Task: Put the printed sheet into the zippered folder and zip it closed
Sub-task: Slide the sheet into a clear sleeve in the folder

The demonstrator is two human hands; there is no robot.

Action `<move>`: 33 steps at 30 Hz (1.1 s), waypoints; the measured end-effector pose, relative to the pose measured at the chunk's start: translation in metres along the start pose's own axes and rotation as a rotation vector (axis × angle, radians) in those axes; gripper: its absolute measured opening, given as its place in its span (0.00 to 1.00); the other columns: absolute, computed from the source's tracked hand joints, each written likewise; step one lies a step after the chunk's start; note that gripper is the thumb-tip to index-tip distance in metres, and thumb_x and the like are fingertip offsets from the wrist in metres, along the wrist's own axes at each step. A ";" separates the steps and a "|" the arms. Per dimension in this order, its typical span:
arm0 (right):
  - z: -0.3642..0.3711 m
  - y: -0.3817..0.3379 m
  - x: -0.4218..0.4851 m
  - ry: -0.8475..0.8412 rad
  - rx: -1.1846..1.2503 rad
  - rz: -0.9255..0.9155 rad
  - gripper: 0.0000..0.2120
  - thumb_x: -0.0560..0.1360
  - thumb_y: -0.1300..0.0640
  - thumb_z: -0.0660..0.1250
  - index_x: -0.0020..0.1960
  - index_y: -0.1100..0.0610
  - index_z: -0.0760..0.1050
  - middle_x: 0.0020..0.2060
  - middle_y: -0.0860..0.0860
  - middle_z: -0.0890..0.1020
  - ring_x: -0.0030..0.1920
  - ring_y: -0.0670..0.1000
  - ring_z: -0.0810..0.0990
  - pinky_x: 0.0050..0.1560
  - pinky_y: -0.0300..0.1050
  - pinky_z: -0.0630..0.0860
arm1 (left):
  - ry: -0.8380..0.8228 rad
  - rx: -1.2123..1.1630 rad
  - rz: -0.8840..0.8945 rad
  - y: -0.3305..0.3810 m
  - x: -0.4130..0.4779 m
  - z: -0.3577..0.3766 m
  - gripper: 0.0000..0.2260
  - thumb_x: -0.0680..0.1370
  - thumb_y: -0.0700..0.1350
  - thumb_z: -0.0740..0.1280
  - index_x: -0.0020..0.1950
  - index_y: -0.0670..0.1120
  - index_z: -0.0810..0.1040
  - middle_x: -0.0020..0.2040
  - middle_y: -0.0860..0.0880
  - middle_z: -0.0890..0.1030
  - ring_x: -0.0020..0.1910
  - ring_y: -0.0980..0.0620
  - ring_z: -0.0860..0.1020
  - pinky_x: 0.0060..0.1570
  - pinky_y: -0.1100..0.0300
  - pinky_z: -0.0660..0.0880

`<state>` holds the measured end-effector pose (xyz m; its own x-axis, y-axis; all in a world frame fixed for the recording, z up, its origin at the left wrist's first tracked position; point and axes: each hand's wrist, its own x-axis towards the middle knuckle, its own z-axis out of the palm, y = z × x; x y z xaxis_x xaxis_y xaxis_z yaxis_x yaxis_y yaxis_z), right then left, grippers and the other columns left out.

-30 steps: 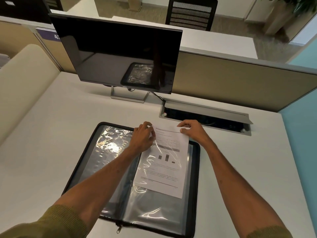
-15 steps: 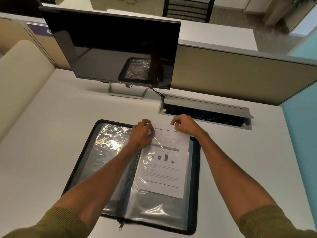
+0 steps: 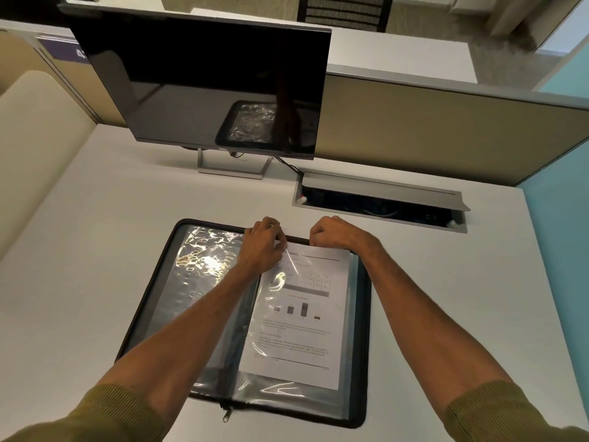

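Note:
The black zippered folder lies open and flat on the white desk, with clear plastic sleeves on both halves. The printed sheet, with a table and a bar chart on it, sits inside the right-hand sleeve, nearly all the way down. My left hand pinches the sleeve's top edge at the sheet's upper left corner. My right hand grips the top edge of the sheet at the folder's far rim. The zipper pull hangs at the folder's near edge.
A dark monitor on a silver stand stands behind the folder. An open cable tray is set into the desk at the back right. A beige partition closes off the far side.
The sheet has slid down further into the right sleeve, its bottom edge nearer the folder's near side. Both hands followed its top edge toward the folder's far rim.

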<state>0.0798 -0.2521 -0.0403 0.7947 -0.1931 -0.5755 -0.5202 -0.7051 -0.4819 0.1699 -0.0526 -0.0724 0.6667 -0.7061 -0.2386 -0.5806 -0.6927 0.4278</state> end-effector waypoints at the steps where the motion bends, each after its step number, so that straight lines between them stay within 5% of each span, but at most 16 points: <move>1: 0.002 -0.001 0.000 -0.001 0.005 0.010 0.11 0.79 0.57 0.69 0.52 0.64 0.86 0.51 0.62 0.86 0.54 0.61 0.85 0.51 0.50 0.80 | 0.000 0.004 0.003 0.000 0.000 0.000 0.09 0.84 0.48 0.69 0.60 0.47 0.85 0.77 0.49 0.73 0.75 0.46 0.74 0.76 0.45 0.68; 4: 0.013 -0.001 -0.002 -0.015 -0.033 -0.001 0.15 0.77 0.51 0.77 0.55 0.61 0.83 0.52 0.58 0.85 0.52 0.56 0.82 0.56 0.52 0.81 | 0.000 0.006 0.007 0.000 0.000 0.001 0.09 0.84 0.48 0.70 0.60 0.47 0.84 0.76 0.49 0.74 0.75 0.46 0.73 0.76 0.45 0.68; 16: 0.025 0.001 -0.006 0.008 0.095 -0.048 0.13 0.75 0.71 0.74 0.58 0.62 0.84 0.52 0.58 0.87 0.55 0.58 0.86 0.63 0.54 0.84 | 0.005 0.035 0.023 0.002 0.001 -0.004 0.08 0.84 0.47 0.69 0.60 0.48 0.84 0.72 0.50 0.77 0.73 0.47 0.74 0.74 0.47 0.68; 26: 0.029 -0.006 -0.010 -0.008 0.072 0.035 0.09 0.80 0.63 0.71 0.58 0.63 0.86 0.55 0.58 0.88 0.58 0.57 0.85 0.63 0.51 0.82 | -0.008 0.049 0.023 0.004 -0.004 -0.007 0.09 0.84 0.48 0.68 0.63 0.48 0.83 0.71 0.50 0.77 0.73 0.47 0.74 0.74 0.47 0.69; 33: 0.037 -0.010 -0.030 0.210 -0.039 0.068 0.12 0.80 0.64 0.71 0.62 0.59 0.83 0.61 0.56 0.84 0.62 0.57 0.81 0.68 0.57 0.80 | -0.068 -0.007 0.042 0.002 -0.026 -0.013 0.20 0.85 0.46 0.67 0.78 0.48 0.72 0.81 0.47 0.68 0.81 0.44 0.67 0.83 0.42 0.62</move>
<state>0.0495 -0.2140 -0.0430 0.8081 -0.3756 -0.4538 -0.5654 -0.7105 -0.4188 0.1577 -0.0340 -0.0540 0.6081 -0.7433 -0.2789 -0.6039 -0.6611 0.4453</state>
